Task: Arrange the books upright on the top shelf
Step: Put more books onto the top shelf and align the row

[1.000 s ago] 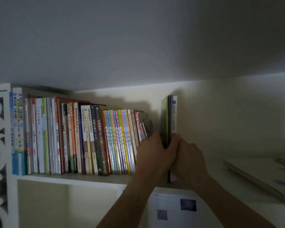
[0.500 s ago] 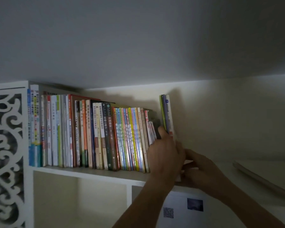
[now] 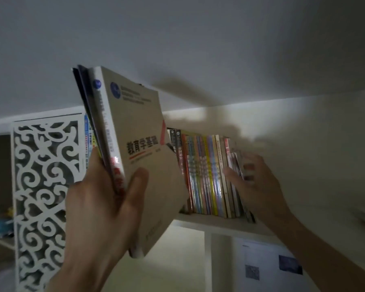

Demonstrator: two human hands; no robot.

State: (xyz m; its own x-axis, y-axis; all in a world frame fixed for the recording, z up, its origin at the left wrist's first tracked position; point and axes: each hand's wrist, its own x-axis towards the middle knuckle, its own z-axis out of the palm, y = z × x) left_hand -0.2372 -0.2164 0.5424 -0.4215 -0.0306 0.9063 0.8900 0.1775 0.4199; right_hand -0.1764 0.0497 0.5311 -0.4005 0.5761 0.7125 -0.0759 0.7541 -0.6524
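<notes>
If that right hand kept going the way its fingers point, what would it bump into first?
Most likely the books at the right end of the row: the right hand points left and into the top shelf, with its fingertips at or already against them. The blur hides whether they touch.

Single head-worn view, tilted upward, close to the top shelf [image 3: 219, 223], ceiling [image 3: 198, 39] above
</notes>
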